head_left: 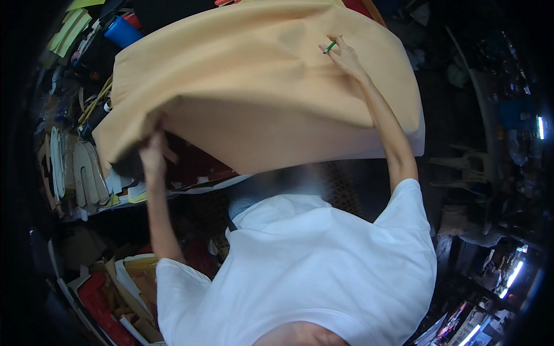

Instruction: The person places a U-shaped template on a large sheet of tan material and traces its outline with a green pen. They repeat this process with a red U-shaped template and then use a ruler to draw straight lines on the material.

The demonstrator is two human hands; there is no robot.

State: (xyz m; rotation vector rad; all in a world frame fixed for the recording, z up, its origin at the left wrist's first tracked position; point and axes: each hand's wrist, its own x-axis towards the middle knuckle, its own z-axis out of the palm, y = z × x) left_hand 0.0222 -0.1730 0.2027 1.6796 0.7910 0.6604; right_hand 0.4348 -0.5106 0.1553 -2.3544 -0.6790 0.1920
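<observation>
A large, smooth sheet of tan leather-like material [248,69] spreads over the work table, with soft folds across it. My left hand [152,151], a little blurred, grips its near left edge and holds that edge lifted, so the underside shows. My right hand [345,59] rests on the sheet's far right part, the arm reaching across it. Between the fingers of that hand is a slim green pen [329,46]. Beneath the lifted edge, a dark red surface [196,161] comes into view.
Along the table's left side lie cardboard pieces [89,173], yellow-green papers [70,32] and a blue cylindrical container [122,32]. Below left, a pile holds card and red material [104,305]. A pale plastic chair [461,167] stands on the right.
</observation>
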